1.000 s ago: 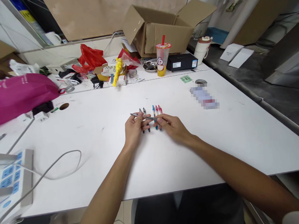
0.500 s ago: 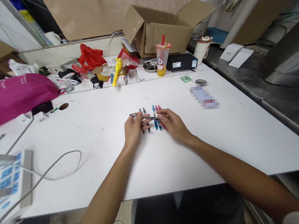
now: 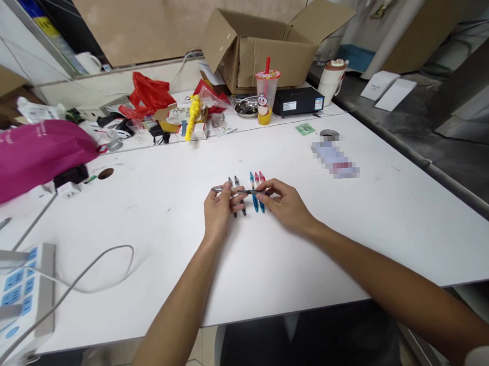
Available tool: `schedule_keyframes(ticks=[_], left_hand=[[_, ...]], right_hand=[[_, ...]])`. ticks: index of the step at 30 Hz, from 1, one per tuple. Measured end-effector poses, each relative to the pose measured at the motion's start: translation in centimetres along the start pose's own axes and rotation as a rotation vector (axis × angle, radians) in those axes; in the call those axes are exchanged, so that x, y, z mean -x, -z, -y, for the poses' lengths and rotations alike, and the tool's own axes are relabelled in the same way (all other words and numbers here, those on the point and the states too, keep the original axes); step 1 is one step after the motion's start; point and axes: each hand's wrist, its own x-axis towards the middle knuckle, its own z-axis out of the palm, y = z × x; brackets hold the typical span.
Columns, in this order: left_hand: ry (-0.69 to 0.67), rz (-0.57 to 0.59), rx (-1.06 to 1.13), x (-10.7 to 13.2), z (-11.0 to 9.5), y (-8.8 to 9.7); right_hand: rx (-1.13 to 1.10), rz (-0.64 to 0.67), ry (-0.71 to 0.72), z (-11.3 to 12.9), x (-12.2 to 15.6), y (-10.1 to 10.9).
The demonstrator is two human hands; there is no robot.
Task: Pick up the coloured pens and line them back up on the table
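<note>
A slim dark pen (image 3: 242,192) lies almost level between my two hands, above a row of other pens. My left hand (image 3: 218,209) is closed on its left part, thumb on top, with the other fingers stretched underneath. At the pen's right end, my right hand (image 3: 284,203) pinches with thumb and fingers; whether that end is a separate piece I cannot tell. Below lie black pens (image 3: 243,209), partly behind my left fingers. A blue pen (image 3: 254,200) and pink-topped pens (image 3: 262,176) lie beside my right fingertips, partly covered by that hand.
Behind stand a drink cup (image 3: 267,97) with a red straw, a black box (image 3: 297,102) and an open carton (image 3: 273,61). A tape roll (image 3: 329,135) lies at right. A power strip (image 3: 45,292) with a looped cable and a magenta bag (image 3: 38,155) are at left.
My right fingers have shifted slightly at the pen's right end, and the pen there sits a little more level. My left hand keeps its hold. The view has moved very slightly.
</note>
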Motion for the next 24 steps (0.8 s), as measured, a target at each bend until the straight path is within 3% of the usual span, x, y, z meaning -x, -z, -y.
schedule_keyframes(ticks=[6,14,20,24], left_hand=[[0.073,0.039,0.026,-0.07,0.08,-0.28],[0.001,0.030,0.011,0.07,-0.07,-0.09],[0.019,-0.009,0.070,-0.06,-0.21,0.05],[0.043,-0.066,0.147,-0.22,-0.35,0.05]], right_hand=[[0.064,-0.005,0.173,0.49,0.14,0.33],[-0.018,0.075,-0.032,0.18,0.19,0.33],[0.109,-0.048,0.168,0.25,0.05,0.53],[0.084,-0.040,0.158,0.35,-0.15,0.84]])
